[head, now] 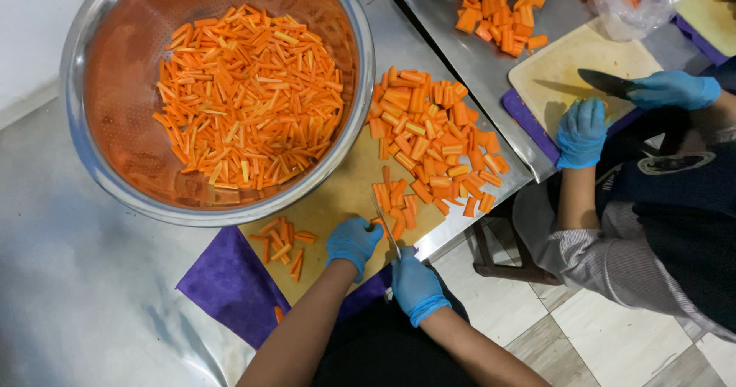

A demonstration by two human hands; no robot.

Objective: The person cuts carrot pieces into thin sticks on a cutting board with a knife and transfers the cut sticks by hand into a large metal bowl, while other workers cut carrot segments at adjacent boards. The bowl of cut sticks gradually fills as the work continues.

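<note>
Lower centre of frame: my right hand [418,286] grips the knife [386,227], blade running up-left toward my left hand [353,240], which is curled down on a carrot piece [378,221] on the cutting board [337,195], nearer it.

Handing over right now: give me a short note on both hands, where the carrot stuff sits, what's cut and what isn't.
Left hand: blue glove, pressing a carrot piece on the cutting board.
Right hand: blue glove, gripping the knife, blade at that piece.
Done: a heap of thin sticks in the steel bowl; a few cut sticks on the board beside the left hand.
Left: the pile of flat carrot slabs on the board's far end.
A co-worker's gloved hands work at a separate board to the right.
</note>
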